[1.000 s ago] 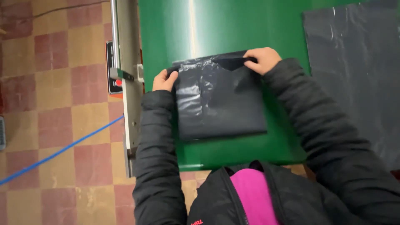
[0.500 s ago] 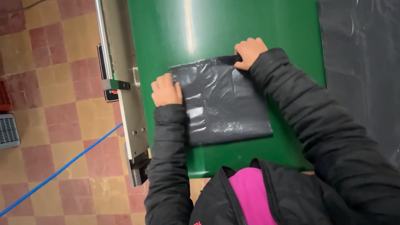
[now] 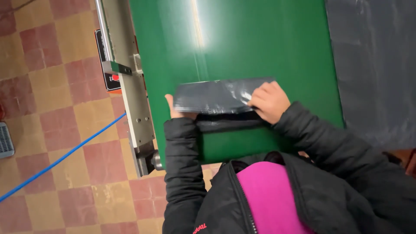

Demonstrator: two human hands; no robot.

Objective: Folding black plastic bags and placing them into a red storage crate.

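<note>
I have the dark grey plastic bag [image 3: 216, 97] on the green table top [image 3: 242, 43], already folded to a narrow band. My right hand [image 3: 269, 102] lies flat on the band's right end, fingers spread, pressing rather than gripping. My left hand [image 3: 173, 109] is at the left end, mostly hidden under the fold and my sleeve; can't tell its grip. A lower layer shows just below the band, nearer me, so I judge the fold unfinished: flattening left.
</note>
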